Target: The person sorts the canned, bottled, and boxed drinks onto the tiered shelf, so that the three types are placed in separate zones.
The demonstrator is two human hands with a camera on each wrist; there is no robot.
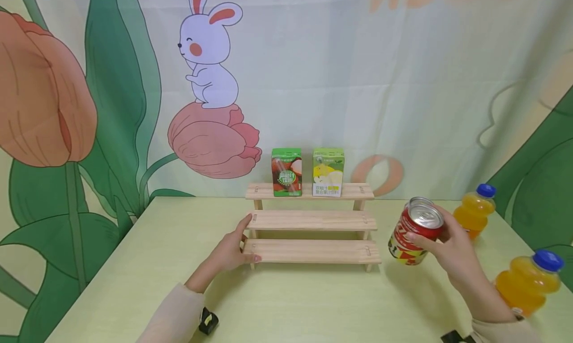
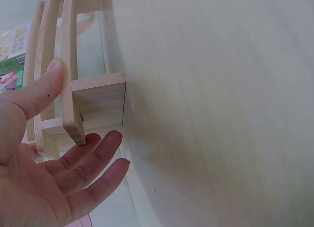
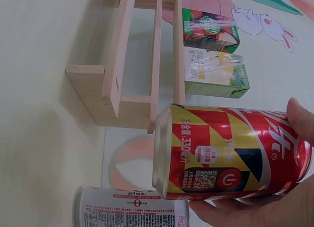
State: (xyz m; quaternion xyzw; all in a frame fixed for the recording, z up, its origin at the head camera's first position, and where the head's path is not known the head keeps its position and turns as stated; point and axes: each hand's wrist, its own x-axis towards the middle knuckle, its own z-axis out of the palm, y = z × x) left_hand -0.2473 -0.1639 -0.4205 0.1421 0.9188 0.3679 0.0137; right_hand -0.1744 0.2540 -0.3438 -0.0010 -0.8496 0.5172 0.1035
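My right hand (image 1: 458, 253) grips a red soda can (image 3: 230, 151) with yellow and black patches, thumb on one side and fingers on the other. In the head view the can (image 1: 413, 236) is tilted, to the right of a three-step wooden shelf (image 1: 313, 251). My left hand (image 1: 230, 248) holds the shelf's left end. Its thumb lies on the lowest board, and the index finger reaches the middle board. The left wrist view shows the other fingers (image 2: 98, 170) bent around the board ends. A green-and-red juice box (image 1: 287, 173) and a green-and-yellow juice box (image 1: 328, 173) stand on the top board.
Behind the held can is a second can (image 3: 130, 210), pale with red lettering, partly hidden in the head view. Two orange drink bottles with blue caps (image 1: 475, 211) (image 1: 528, 283) stand at the right, one beside my right forearm. A printed curtain (image 1: 313, 84) hangs behind the table.
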